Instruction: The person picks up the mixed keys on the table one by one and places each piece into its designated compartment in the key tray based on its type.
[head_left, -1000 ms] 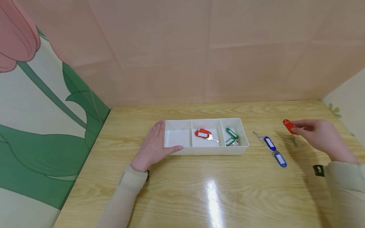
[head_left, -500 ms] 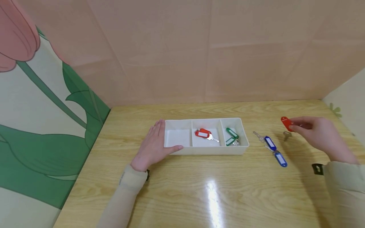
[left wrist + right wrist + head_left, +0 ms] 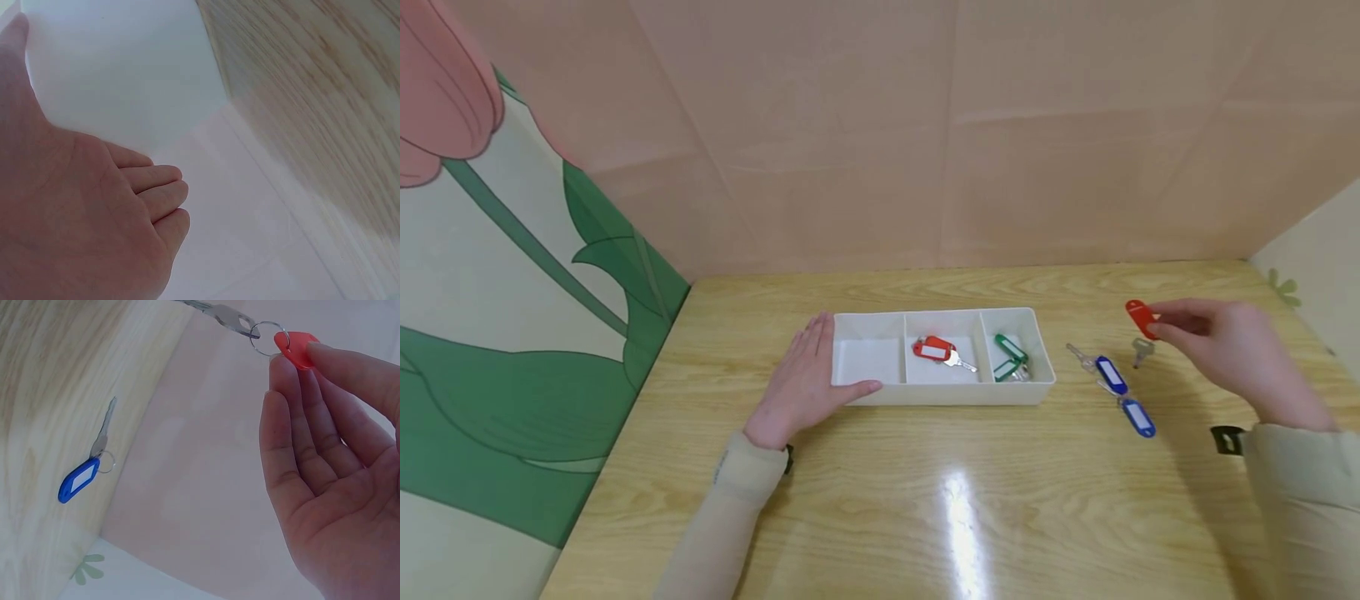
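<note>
In our right hand (image 3: pixel 1240 354), the thumb and fingertips pinch a red tag (image 3: pixel 1138 317), partly covering it, above the table (image 3: pixel 880 492) and right of the white box (image 3: pixel 955 395). Its key (image 3: pixel 1142 350) hangs below, though the right wrist view cuts off the tip. Our left hand (image 3: pixel 793 387) lies with fingers straight along the box's left end, hiding that wall, thumb over the front rim; its wrist view is too washed out to show the box's compartments. Two blue tags (image 3: pixel 1112 376) lie between box and right hand. In the middle compartment one red-framed tag (image 3: pixel 932 351) overlaps another; in the right one, keys by the green tags (image 3: pixel 1012 347) blur together.
</note>
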The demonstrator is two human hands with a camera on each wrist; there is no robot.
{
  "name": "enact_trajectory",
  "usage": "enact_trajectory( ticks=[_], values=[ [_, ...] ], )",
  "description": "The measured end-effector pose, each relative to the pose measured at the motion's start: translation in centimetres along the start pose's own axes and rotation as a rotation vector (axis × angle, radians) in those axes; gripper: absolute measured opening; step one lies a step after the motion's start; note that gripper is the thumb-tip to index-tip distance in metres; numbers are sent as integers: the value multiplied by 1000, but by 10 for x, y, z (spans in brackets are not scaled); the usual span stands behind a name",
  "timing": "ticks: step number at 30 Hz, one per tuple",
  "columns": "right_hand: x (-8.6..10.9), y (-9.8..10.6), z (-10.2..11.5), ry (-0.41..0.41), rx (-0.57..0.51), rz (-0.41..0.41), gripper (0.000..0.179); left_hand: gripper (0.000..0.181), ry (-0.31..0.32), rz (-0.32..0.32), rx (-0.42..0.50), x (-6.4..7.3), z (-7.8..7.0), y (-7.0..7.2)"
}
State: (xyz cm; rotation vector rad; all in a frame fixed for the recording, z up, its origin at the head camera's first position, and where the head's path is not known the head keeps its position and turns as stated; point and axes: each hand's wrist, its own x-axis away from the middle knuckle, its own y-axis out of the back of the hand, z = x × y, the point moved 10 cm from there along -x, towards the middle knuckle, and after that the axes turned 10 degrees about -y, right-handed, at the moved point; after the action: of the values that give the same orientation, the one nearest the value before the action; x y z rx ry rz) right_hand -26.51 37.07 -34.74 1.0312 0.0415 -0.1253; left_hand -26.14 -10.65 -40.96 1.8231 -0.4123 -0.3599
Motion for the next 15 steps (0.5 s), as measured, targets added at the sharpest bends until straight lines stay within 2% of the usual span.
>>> enact_trajectory(
  ticks=[8, 15],
  values=[
    [3, -1, 11, 7, -17, 20, 34, 130, 2, 4, 1, 0, 0, 0],
    [10, 6, 29, 63, -39, -29, 32, 129, 0, 2, 0, 1, -1, 1]
  ],
)
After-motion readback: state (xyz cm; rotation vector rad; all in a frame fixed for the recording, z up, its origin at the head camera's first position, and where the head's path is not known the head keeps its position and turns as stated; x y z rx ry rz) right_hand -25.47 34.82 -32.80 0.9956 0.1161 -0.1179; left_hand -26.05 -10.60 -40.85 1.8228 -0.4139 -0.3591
